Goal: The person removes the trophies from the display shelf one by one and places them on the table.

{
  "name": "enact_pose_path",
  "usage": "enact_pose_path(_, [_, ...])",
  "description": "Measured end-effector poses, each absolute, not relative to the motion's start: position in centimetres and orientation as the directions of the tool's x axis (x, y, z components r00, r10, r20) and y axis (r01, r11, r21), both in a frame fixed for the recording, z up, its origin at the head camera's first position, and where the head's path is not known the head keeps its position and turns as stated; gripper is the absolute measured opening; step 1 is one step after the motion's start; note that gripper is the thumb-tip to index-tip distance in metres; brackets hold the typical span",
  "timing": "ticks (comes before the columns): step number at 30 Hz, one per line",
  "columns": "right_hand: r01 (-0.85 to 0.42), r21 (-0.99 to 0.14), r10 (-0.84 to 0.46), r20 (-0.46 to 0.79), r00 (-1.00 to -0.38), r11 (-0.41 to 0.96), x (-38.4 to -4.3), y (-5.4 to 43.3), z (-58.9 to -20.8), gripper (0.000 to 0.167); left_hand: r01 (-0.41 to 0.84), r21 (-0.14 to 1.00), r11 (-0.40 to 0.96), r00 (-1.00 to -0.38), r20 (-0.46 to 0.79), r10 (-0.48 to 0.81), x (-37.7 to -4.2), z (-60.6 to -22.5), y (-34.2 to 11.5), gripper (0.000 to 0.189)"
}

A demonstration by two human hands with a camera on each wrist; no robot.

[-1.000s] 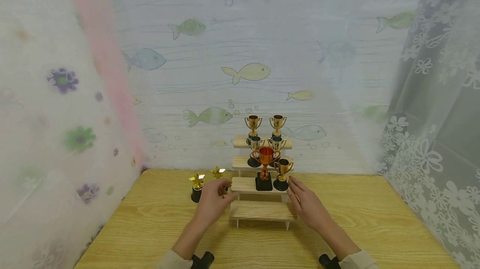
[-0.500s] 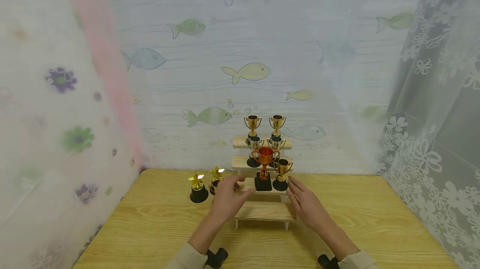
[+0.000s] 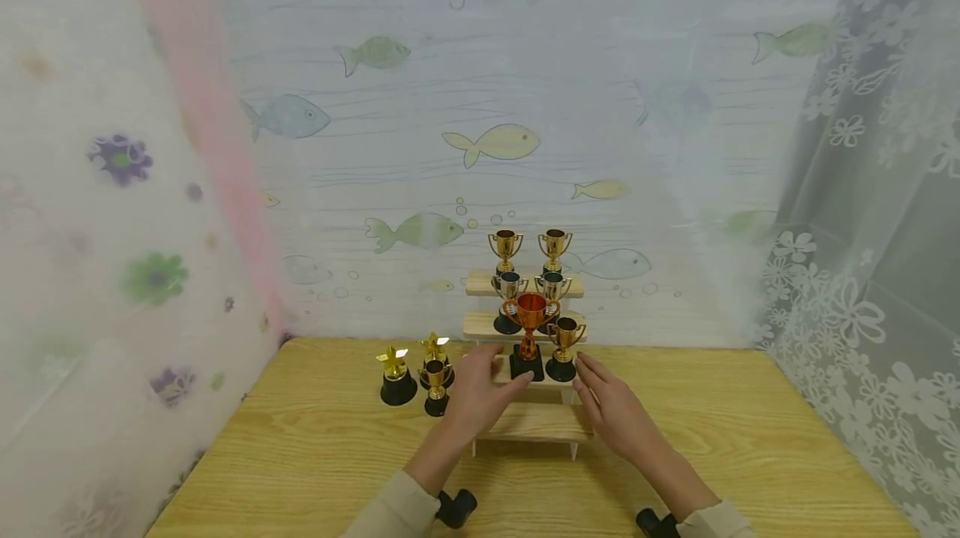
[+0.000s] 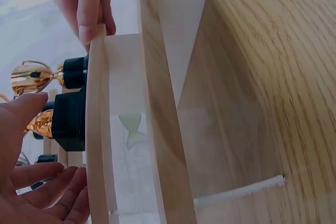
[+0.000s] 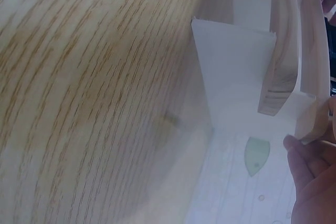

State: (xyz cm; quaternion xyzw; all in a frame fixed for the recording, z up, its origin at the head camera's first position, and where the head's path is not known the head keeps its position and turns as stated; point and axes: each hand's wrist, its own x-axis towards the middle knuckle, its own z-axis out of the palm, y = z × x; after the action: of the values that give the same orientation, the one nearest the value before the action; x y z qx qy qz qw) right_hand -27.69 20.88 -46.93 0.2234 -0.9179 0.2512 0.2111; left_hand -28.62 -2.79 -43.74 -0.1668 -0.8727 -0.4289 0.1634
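My left hand (image 3: 480,392) reaches round the orange trophy cup (image 3: 529,313), its thumb at the front of the black square base and its fingers on the left. In the left wrist view, the curved fingers (image 4: 68,182) lie just beside that base (image 4: 69,121). The cup stands upright on a step of the wooden display stand (image 3: 532,421), with a small gold trophy cup (image 3: 565,338) to its right. My right hand (image 3: 615,409) holds the right end of that step; in the right wrist view, thumb and fingers lie on either side of the board's end (image 5: 314,119).
Two silver cups (image 3: 510,286) and two gold cups (image 3: 555,244) occupy the stand's upper steps. Left of the stand, two gold star trophies (image 3: 393,367) and a small gold cup (image 3: 435,379) stand on the wooden table (image 3: 315,438). A fish-patterned curtain (image 3: 480,62) hangs behind.
My left hand has moved right, from beside the stand's left end to the orange cup's base, uncovering the small gold cup on the table. My right hand stays at the step's end.
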Motion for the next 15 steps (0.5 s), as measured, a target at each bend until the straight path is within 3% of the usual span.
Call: enact_pose_path(15, [-0.519,-0.365,-0.301,0.51,-0.806,0.773,-27.7,21.0,-47.0,0.042,0.376,0.651,0.659,-0.896,0.436,0.081,-29.6,-43.8,-0.6,0.057])
